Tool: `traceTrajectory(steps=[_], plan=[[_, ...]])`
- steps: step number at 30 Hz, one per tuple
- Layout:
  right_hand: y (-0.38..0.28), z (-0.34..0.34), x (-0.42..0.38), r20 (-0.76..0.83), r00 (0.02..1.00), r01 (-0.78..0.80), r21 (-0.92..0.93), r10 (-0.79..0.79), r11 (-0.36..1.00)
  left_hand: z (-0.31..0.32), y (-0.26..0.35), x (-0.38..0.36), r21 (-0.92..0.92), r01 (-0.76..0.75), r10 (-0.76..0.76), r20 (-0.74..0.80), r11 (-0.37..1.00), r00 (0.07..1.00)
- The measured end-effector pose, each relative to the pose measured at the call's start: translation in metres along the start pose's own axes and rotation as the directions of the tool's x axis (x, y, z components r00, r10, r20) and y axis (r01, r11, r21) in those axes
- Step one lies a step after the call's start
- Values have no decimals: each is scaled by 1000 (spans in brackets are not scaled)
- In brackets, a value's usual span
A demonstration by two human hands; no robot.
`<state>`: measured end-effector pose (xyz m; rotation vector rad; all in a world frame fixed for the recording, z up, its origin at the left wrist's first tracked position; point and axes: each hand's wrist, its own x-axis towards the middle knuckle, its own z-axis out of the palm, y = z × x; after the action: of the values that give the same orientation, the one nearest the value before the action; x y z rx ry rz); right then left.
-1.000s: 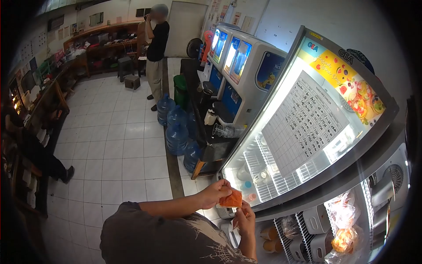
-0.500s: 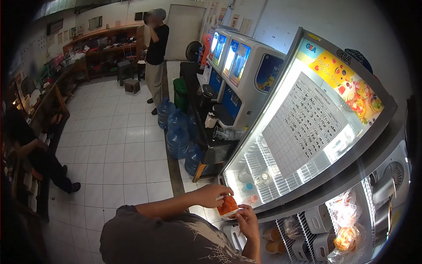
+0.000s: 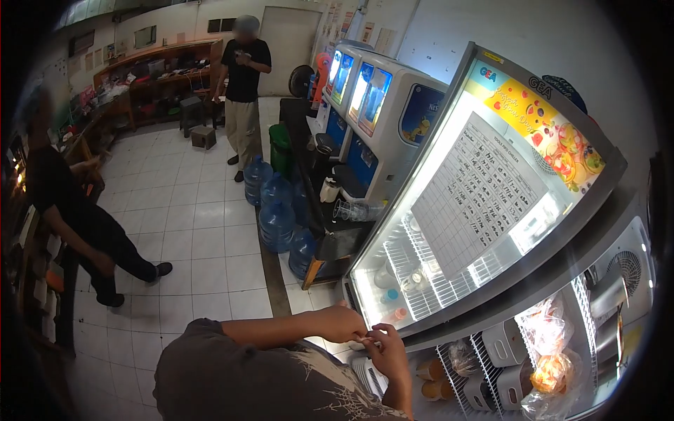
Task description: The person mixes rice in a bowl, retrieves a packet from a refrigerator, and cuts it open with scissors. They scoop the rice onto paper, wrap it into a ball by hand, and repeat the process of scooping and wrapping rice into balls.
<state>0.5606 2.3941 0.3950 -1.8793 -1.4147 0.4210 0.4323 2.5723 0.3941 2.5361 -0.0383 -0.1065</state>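
Observation:
My left hand (image 3: 344, 324) and my right hand (image 3: 387, 349) meet in front of the lower edge of the open fridge door (image 3: 449, 323). The fingers of both are closed together on something small and pale, mostly hidden between them. No orange-red packet shows now. To the right, the open fridge holds white baskets (image 3: 507, 344) and plastic bags with orange contents (image 3: 552, 372).
Blue water bottles (image 3: 276, 224) stand on the floor beside a dark counter (image 3: 337, 242) with drink dispensers (image 3: 368, 98). One person (image 3: 242, 81) stands at the back. Another person (image 3: 77, 210) is at the left. A stool (image 3: 191, 114) is further back.
My hands have come together and the orange-red packet between them has gone from sight. The left person has moved further into view; the back person has turned and lowered a hand from the face.

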Motion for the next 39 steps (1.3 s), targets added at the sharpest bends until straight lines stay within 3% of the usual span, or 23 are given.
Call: traceTrajectory(steps=[4, 6, 10, 13, 16, 21, 23, 25, 26, 27, 28, 30, 32, 33, 36, 39], plan=[[-12, -4, -2, 19, 1000, -10, -59, 11, 998, -6, 5, 5, 30, 6, -8, 49, 1000, 999], [-8, 0, -3, 23, 999, 46, 42, -47, 998, -12, 7, 6, 56, -16, 12, 76, 998, 997], [19, 4, 1, 79, 987, 118, 234, -140, 965, -26, 5, 8, -65, -169, 175, 100, 983, 979], [21, 0, -4, 107, 993, -5, 436, -46, 900, -33, 9, 9, -208, -278, 286, 7, 938, 958], [-18, -28, -3, 254, 955, -278, 570, 156, 773, -31, 9, 17, -292, -369, 359, -90, 882, 929], [-12, -35, 2, 54, 998, -27, 648, -11, 761, -34, 18, 24, -346, -471, 405, -248, 811, 880], [-3, -37, 4, 25, 999, 21, 639, -49, 769, -38, 22, 25, -361, -448, 370, -267, 818, 890], [-4, -31, 4, -96, 995, 41, 643, 28, 765, -35, 21, 28, -328, -429, 333, -312, 842, 890], [-5, -29, 5, -155, 986, 51, 643, 65, 764, -31, 20, 29, -505, -346, 216, -298, 791, 930], [-9, -31, 5, -195, 958, -31, 656, 209, 754, -30, 19, 29, -663, -256, 103, -261, 703, 960], [-3, -25, 9, -309, 903, 6, 704, 298, 710, -31, 20, 28, -795, -162, -3, -202, 585, 979], [4, -31, 6, -273, 857, -71, 778, 438, 624, -29, 22, 27, -897, -178, -173, -266, 405, 948], [19, -33, -3, -92, 912, -149, 833, 399, 533, -17, 24, 31, -925, -242, -311, -331, 292, 891], [24, -33, -6, -3, 929, -192, 851, 370, 488, -15, 24, 28, -947, -204, -289, -273, 249, 918], [13, -21, -6, -47, 930, -151, 855, 366, 495, 7, 26, 31, -959, -166, -270, -226, 230, 936], [17, -14, -5, -136, 891, -113, 857, 434, 503, 14, 17, 35, -901, -30, -283, -168, 434, 944]])
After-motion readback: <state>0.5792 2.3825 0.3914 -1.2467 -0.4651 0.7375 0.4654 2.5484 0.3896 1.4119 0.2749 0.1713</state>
